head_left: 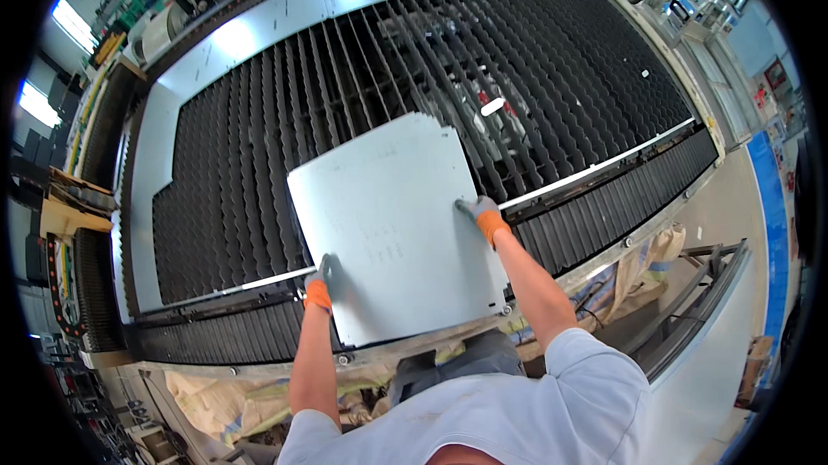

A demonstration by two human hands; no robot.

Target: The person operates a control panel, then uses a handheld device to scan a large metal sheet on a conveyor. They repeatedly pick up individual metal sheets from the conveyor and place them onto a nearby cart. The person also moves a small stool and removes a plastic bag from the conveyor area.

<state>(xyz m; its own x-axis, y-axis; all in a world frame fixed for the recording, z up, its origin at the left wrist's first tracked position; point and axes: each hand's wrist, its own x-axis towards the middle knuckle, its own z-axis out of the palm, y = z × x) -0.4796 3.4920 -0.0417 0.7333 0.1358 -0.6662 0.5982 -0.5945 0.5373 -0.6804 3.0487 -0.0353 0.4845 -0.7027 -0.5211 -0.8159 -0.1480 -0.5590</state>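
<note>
A flat pale metal sheet with notched far corners lies in front of me, its near part over the front edge of the slatted cutting bed. My left hand, in a grey and orange work glove, grips the sheet's left edge near the front, thumb on top. Farther along, my right hand, gloved alike, holds the right edge with its thumb on the upper face. The fingers of both hands are partly hidden under the sheet.
A cut-out metal frame covers the bed's far and left margins. Small white scraps lie on the dark slats. Pleated black covers run along the front edge. Cloth sacks hang below, and a large panel leans at the right.
</note>
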